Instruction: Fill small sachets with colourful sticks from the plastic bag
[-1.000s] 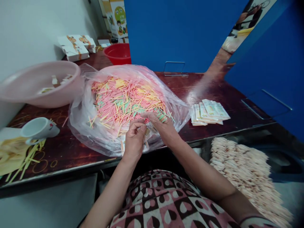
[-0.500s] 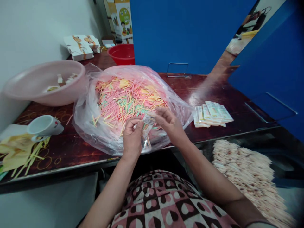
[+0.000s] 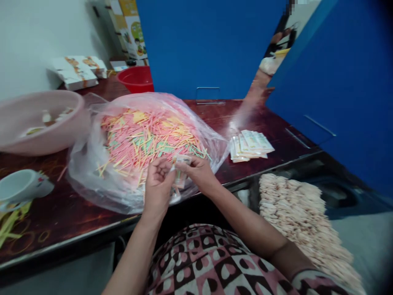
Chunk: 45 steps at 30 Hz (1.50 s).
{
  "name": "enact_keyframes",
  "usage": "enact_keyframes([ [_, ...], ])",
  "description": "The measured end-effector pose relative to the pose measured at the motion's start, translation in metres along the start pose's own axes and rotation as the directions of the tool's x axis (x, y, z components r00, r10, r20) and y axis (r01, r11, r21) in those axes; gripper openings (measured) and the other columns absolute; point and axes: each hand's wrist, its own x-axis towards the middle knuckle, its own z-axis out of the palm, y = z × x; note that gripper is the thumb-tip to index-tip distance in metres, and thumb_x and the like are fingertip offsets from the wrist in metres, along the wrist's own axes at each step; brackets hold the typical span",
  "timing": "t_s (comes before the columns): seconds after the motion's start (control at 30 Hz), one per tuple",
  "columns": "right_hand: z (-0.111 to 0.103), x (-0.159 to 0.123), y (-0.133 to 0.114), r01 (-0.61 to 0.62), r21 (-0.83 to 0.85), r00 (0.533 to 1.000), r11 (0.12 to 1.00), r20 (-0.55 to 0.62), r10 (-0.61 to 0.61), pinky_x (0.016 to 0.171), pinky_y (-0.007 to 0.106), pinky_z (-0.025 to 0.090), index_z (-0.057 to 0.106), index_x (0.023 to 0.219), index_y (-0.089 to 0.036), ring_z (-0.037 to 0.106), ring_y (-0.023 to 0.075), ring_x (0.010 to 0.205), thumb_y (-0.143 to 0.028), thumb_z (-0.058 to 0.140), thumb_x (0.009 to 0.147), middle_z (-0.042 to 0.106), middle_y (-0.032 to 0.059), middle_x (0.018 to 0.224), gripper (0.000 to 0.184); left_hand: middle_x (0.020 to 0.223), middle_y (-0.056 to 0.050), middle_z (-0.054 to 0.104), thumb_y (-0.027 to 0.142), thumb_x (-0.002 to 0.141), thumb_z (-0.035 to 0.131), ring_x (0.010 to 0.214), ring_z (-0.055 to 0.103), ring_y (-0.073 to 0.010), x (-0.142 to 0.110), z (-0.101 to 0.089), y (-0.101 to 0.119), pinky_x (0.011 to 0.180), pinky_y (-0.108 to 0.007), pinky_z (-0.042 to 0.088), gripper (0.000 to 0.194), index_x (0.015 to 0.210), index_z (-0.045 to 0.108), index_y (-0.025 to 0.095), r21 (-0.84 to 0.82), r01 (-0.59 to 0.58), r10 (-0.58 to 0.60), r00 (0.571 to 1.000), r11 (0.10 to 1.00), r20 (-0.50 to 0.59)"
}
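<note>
A small printed plastic packet [image 3: 180, 178] is held up between my two hands near the table's front edge. My left hand [image 3: 157, 183] has its fingers curled, with the thumb against the packet's left side. From the right, my right hand [image 3: 201, 174] pinches the packet near its top. Just behind them a large clear plastic bag [image 3: 89, 186] lies wide open, full of loose short thin sticks [image 3: 144, 139] in pink, yellow and green. To the right, a small pile of similar flat printed packets [image 3: 251, 145] rests on the dark table [image 3: 82, 219].
At left stand a pale pink basin [image 3: 39, 135] and a white cup [image 3: 23, 186] by yellow strips. A red basin [image 3: 136, 80] and white boxes [image 3: 75, 73] are behind. Blue panels [image 3: 211, 49] edge the table. Stacked pale packets [image 3: 294, 221] sit below at right.
My right hand has come in to the packet and now pinches it, after being apart with fingers spread. The view has turned right, so the table things appear further left.
</note>
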Motion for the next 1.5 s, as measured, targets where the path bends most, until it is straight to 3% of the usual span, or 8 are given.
enact_keyframes([
  [0.3, -0.015, -0.002, -0.004, 0.195, -0.164, 0.981, 0.967, 0.041, -0.191, 0.069, 0.027, 0.048, 0.071, 0.074, -0.02, 0.055, 0.0128, 0.07, -0.047, 0.072, 0.079, 0.061, -0.0025, 0.07, 0.028, 0.091, -0.002, 0.074, 0.045, 0.067, 0.089, 0.087, 0.069, -0.0177, -0.002, 0.004, 0.002, 0.083, -0.029, 0.055, 0.044, 0.096, 0.068, 0.019, 0.111, 0.139, -0.153, 0.98, 0.984, 0.131],
  [0.47, -0.092, 0.015, -0.029, 0.258, -0.387, 0.902, 0.885, -0.233, -0.364, 0.091, 0.037, 0.055, 0.075, 0.114, -0.021, 0.068, 0.0212, 0.099, -0.046, 0.066, 0.081, 0.076, 0.0064, 0.114, 0.043, 0.103, -0.004, 0.074, 0.048, 0.076, 0.084, 0.094, 0.07, -0.0183, -0.006, -0.016, 0.013, 0.083, -0.029, 0.057, 0.053, 0.118, 0.067, 0.021, 0.174, 0.051, -0.068, 0.994, 0.983, 0.088],
  [0.63, -0.202, 0.037, -0.069, 0.122, -0.806, 0.753, 0.579, -0.305, -0.583, 0.099, 0.044, 0.054, 0.075, 0.117, -0.017, 0.07, 0.0258, 0.105, -0.036, 0.057, 0.085, 0.077, 0.0114, 0.116, 0.042, 0.101, -0.004, 0.076, 0.045, 0.093, 0.066, 0.095, 0.069, -0.0201, -0.012, -0.061, 0.022, 0.091, -0.034, 0.053, 0.026, 0.103, 0.075, 0.022, 0.578, -0.208, 0.155, 0.978, 0.789, 0.14],
  [0.8, -0.242, 0.047, -0.057, -0.17, -0.978, 0.818, 0.124, -0.21, -0.535, 0.097, 0.048, 0.052, 0.075, 0.122, -0.015, 0.069, 0.0331, 0.107, -0.033, 0.052, 0.091, 0.076, 0.0179, 0.113, 0.043, 0.103, -0.009, 0.077, 0.039, 0.1, 0.057, 0.102, 0.066, -0.0266, -0.012, -0.075, 0.0, 0.091, -0.042, 0.048, 0.027, 0.101, 0.078, 0.022, 0.794, -0.458, 0.197, 0.889, 0.4, 0.413],
  [0.9, -0.239, 0.044, -0.048, -0.254, -0.965, 0.841, -0.067, -0.186, -0.509, 0.096, 0.056, 0.05, 0.073, 0.126, -0.012, 0.065, 0.0398, 0.112, -0.035, 0.051, 0.093, 0.071, 0.024, 0.122, 0.046, 0.101, -0.01, 0.074, 0.04, 0.1, 0.06, 0.1, 0.063, -0.0285, -0.01, -0.074, -0.014, 0.084, -0.041, 0.045, 0.026, 0.106, 0.078, 0.023, 0.844, -0.483, 0.167, 0.875, 0.233, 0.455],
  [1.13, -0.201, 0.024, -0.055, -0.046, -0.994, 0.74, -0.097, 0.031, -0.672, 0.112, 0.06, 0.041, 0.066, 0.133, -0.013, 0.056, 0.0389, 0.134, -0.03, 0.053, 0.094, 0.062, 0.0226, 0.142, 0.045, 0.089, -0.007, 0.073, 0.038, 0.102, 0.058, 0.089, 0.059, -0.0253, -0.01, -0.072, -0.026, 0.076, -0.037, 0.039, 0.025, 0.095, 0.077, 0.023, 0.841, -0.521, 0.265, 0.84, 0.145, 0.474],
  [1.3, -0.1, -0.001, -0.022, 0.483, -0.829, 0.808, 0.282, 0.299, -0.508, 0.088, 0.038, 0.056, 0.077, 0.101, -0.021, 0.073, 0.0224, 0.092, -0.036, 0.051, 0.103, 0.078, 0.0092, 0.098, 0.031, 0.092, -0.006, 0.073, 0.037, 0.103, 0.058, 0.088, 0.062, -0.0218, -0.008, -0.069, -0.025, 0.077, -0.035, 0.041, 0.026, 0.094, 0.077, 0.021, 0.821, -0.545, 0.451, 0.784, 0.17, 0.426],
  [1.5, -0.014, -0.013, 0.016, 0.489, -0.651, 0.871, 0.581, 0.399, -0.286, 0.076, 0.03, 0.049, 0.075, 0.084, -0.019, 0.064, 0.0171, 0.079, -0.045, 0.069, 0.094, 0.072, 0.0044, 0.081, 0.028, 0.109, -0.006, 0.074, 0.04, 0.102, 0.06, 0.098, 0.067, -0.0201, -0.008, -0.064, -0.005, 0.091, -0.036, 0.046, 0.023, 0.107, 0.078, 0.027, 0.749, -0.592, 0.502, 0.765, 0.299, 0.404],
])
